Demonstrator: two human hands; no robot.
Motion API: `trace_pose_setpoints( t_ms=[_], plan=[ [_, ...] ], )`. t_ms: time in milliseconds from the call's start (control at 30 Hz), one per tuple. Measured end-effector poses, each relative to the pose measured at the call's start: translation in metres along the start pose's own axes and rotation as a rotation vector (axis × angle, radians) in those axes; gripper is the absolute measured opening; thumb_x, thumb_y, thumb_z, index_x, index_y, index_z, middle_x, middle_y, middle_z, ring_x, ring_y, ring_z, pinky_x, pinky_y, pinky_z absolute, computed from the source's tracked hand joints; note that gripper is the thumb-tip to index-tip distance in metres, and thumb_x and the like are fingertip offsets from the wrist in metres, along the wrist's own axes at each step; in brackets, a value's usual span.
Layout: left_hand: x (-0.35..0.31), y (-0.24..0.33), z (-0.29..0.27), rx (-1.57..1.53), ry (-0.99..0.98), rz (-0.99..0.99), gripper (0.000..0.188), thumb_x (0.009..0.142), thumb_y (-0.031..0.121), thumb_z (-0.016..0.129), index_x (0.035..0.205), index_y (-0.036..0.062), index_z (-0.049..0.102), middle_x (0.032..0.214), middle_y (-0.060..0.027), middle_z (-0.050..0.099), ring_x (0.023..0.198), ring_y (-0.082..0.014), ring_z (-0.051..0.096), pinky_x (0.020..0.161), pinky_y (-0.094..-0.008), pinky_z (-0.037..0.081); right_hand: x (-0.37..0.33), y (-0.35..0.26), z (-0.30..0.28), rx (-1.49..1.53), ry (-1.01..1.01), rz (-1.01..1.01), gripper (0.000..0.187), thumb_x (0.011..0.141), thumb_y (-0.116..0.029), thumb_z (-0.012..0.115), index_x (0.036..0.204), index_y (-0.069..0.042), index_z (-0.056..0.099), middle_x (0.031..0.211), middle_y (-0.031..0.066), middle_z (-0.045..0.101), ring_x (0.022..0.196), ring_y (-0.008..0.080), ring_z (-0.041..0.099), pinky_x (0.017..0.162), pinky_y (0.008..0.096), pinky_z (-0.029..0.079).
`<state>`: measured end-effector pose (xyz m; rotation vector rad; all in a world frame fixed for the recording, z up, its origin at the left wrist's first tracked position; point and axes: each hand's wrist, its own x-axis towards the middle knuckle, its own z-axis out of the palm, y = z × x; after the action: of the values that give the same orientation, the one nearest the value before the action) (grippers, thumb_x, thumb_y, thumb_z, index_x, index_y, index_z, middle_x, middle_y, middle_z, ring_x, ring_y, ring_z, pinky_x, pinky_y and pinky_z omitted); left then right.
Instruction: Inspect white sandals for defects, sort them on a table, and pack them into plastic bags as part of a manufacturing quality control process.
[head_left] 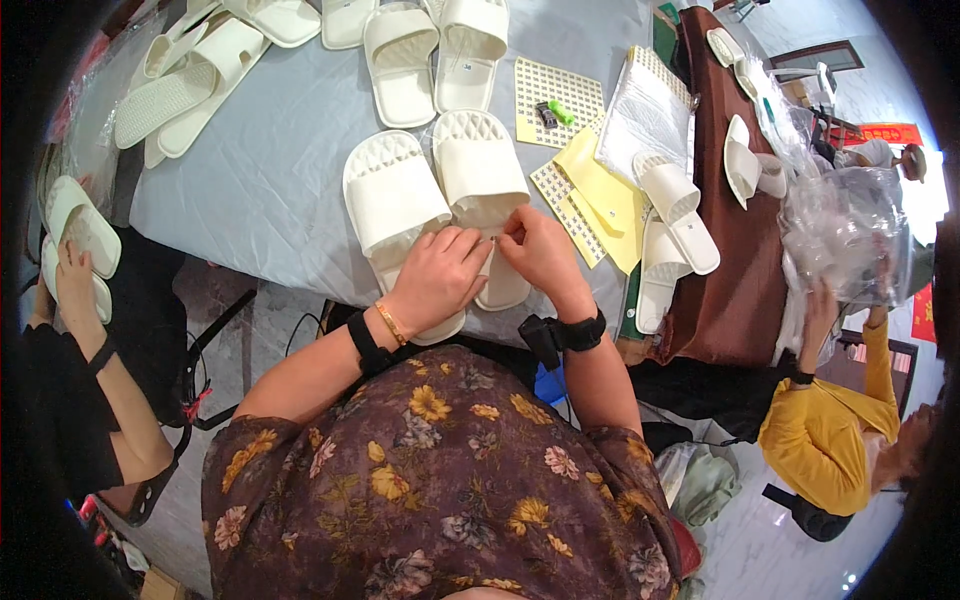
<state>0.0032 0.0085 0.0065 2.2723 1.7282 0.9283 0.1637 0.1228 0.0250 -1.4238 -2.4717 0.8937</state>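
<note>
At twelve o'clock on the desk [280, 165], left slipper [398, 205] and right slipper [482, 185] lie side by side! Left hand [437, 278] curls across them; right hand [540, 252] bunches its fingers over the right one, but what either grip holds, I can't tell. Label sheets [555, 85] at one o'clock, stacked slippers [205, 100] at eleven.

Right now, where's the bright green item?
In the head view, the bright green item lies right of centre, on a yellow label sheet, beside a small black item, beyond the right hand.
</note>
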Motion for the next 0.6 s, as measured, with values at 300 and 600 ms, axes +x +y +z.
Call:
trace_pose_setpoints(
  t_ms=[300,600],
  plan=[
    [0.002,0.001,0.000,0.049,0.023,0.016,0.045,0.077,0.024,0.072,0.117,0.0037,0.062,0.108,-0.0067,0.057,0.101,-0.0224,0.054,0.082,-0.0348,0.043,-0.004,-0.002,0.005,0.103,0.062,0.026,0.020,0.082,-0.018,0.069,0.083,0.001,0.061,0.079,0.0188,0.065,0.074,0.0366,0.065,0.065,0.0438,0.051],
    [0.002,0.000,-0.001,0.033,0.026,0.028,0.037,0.078,0.021,0.070,0.111,0.0067,0.062,0.106,-0.0074,0.056,0.099,-0.0245,0.056,0.081,-0.0371,0.046,-0.002,0.005,0.009,0.220,0.100,0.086,0.024,0.083,-0.022,0.070,0.083,0.000,0.061,0.077,0.0181,0.066,0.073,0.0374,0.065,0.065,0.0442,0.051]
  ],
)
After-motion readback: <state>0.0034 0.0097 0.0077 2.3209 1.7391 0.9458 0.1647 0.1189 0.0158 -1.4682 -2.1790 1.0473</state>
